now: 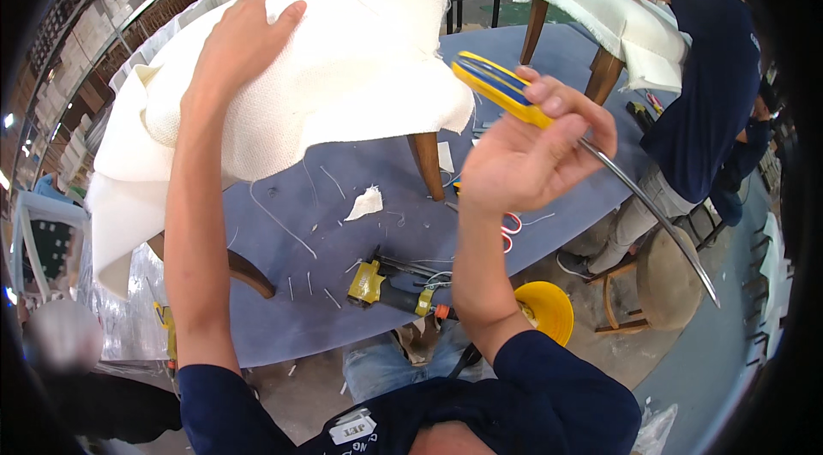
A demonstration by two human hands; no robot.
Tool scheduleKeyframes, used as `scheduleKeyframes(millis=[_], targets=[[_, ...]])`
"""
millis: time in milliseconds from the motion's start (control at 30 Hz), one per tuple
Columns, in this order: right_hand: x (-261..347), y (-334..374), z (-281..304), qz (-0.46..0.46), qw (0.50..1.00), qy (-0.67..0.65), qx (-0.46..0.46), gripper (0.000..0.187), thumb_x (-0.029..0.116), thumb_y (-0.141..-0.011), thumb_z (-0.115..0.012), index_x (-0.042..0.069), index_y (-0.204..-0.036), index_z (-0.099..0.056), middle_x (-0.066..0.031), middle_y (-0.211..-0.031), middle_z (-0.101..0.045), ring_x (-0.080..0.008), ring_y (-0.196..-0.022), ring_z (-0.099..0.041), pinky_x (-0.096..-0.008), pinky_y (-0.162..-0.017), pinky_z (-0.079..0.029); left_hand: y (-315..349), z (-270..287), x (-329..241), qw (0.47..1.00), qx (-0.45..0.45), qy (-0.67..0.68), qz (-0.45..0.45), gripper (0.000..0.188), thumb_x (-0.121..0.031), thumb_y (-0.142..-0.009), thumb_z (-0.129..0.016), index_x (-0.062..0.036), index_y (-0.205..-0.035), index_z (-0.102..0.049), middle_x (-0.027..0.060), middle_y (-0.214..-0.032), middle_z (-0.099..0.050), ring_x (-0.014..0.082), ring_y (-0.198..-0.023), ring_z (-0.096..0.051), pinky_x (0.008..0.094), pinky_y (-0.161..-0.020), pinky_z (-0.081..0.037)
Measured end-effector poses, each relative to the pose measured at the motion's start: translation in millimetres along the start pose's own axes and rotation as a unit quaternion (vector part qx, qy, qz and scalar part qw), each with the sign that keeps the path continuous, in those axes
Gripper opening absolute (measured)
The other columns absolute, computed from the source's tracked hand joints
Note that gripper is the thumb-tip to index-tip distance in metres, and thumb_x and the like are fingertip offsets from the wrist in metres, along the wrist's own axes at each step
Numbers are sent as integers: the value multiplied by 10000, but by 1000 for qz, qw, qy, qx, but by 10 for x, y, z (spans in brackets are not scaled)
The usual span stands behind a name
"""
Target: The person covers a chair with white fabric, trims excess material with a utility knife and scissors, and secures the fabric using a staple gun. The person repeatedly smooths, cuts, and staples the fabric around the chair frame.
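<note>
My left hand [240, 48] lies flat on the off-white fabric [351, 82] draped over a chair seat, with thumb spread and fingers stretched toward the far edge. Loose cloth hangs at the seat's left side, and a brown wooden leg [426, 165] shows under its right corner. Raised to the right of the seat, my right hand [536, 151] is closed around a long screwdriver [495, 85]. Its yellow and blue handle points up and left toward the fabric. The metal shaft slants down and right, its tip away from the chair.
On the blue-grey table [283, 206] lie a yellow-and-black staple gun [369, 285], a white fabric scrap [365, 203], loose threads and red-handled scissors [510, 232]. A yellow bucket [559, 311] stands below. At right, a co-worker [707, 78] leans over another fabric-covered chair [591, 14]; a round-seated stool [673, 279] stands nearby.
</note>
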State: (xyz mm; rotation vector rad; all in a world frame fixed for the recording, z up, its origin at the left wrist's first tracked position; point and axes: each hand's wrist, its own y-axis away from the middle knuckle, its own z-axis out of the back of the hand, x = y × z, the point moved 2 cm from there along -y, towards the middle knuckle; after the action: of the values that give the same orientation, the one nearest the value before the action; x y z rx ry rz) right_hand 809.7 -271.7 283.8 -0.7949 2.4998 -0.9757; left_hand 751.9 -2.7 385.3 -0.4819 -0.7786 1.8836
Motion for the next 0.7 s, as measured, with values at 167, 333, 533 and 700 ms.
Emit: scheduleKeyframes(millis=[167, 333, 533, 700], targets=[[-561, 209, -298, -59, 994, 51, 72, 134, 128, -1046, -485, 12, -1102, -450, -104, -871, -558, -167, -802, -576, -360, -822, -525, 123, 37, -269, 973, -183, -94, -102, 569, -454, -981, -566, -91, -1419, -546, 178, -1493, -485, 347, -1416, -411, 456, -1144, -360], [-523, 154, -286, 10, 1000, -11, 10, 140, 134, -1046, -493, 18, -1115, -457, -97, -871, -560, -140, -804, -568, -322, -835, -512, 178, 73, -193, 963, -229, -63, -126, 469, -395, -969, -606, -137, -1361, -615, 146, -1481, -506, 345, -1395, -434, 448, -1134, -375], [-482, 139, -371, 21, 1000, 8, 0, 176, 147, -1040, -494, 11, -1150, -476, -84, -900, -570, -123, -832, -570, -293, -826, -501, 210, 162, -310, 973, -198, 15, -114, 361, -358, -966, -610, -145, -1244, -696, 119, -1259, -667, 278, -1148, -633, 400, -970, -493], [-599, 20, -253, -76, 988, 53, 125, 224, 137, -1005, -524, 76, -1219, -508, -106, -913, -588, -158, -805, -587, -277, -681, -468, 367, 346, -477, 962, -175, 180, -110, 206, -234, -948, -640, -93, -1029, -765, 80, -921, -753, 235, -767, -692, 333, -723, -525]])
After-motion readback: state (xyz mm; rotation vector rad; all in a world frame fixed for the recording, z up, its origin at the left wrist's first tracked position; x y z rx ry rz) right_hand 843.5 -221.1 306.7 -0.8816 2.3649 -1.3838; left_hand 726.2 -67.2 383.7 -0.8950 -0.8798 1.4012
